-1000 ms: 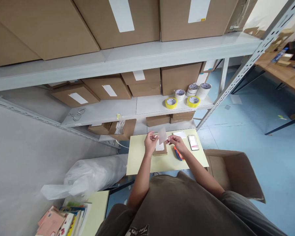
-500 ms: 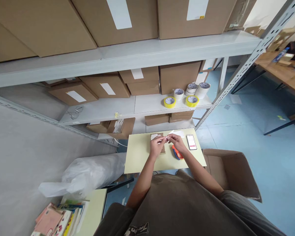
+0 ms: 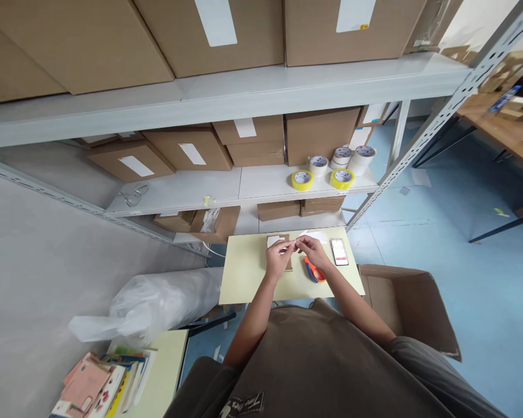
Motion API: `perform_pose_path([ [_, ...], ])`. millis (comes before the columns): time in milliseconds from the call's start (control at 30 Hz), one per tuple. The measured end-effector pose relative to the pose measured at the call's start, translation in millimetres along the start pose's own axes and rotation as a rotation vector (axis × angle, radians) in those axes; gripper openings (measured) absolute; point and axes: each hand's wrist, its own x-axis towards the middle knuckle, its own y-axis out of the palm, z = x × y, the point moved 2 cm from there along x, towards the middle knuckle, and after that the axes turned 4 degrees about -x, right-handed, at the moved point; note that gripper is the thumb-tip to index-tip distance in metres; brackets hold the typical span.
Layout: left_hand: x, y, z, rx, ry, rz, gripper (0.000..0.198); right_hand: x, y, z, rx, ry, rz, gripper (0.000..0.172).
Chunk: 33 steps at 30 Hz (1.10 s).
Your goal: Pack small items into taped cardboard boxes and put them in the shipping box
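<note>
The left hand (image 3: 279,256) and right hand (image 3: 311,248), fingers closed and fingertips together, pinch a thin white sheet (image 3: 304,233) above a pale yellow table (image 3: 243,273), where a flat cardboard box (image 3: 289,266) lies beneath the left hand and an orange-and-blue tool (image 3: 314,271) near the right.

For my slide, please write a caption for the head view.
Left hand and right hand pinch a thin white slip above a cardboard box, smartphone lying to the right.

left hand (image 3: 279,256), right hand (image 3: 312,249) (close together), pinching
</note>
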Motion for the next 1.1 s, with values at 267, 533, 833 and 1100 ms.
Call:
perform_pose_path([
  [267,-2,-0.8,-2,-0.024,-0.123,0.019,0.025,-1,3,5,-0.169,-0.074,-0.018,0.029],
  [533,4,2.4,17,-0.203,-0.357,-0.147,0.035,-7,-4,11,-0.135,-0.086,-0.004,0.032],
  [833,-7,30.6,8,-0.069,-0.193,-0.002,0.030,-17,-25,-4,0.023,0.040,-0.070,0.032],
  [1100,-17,52.2,-5,0.131,0.058,0.017,0.020,-25,-45,-2,0.087,0.070,-0.084,0.030],
])
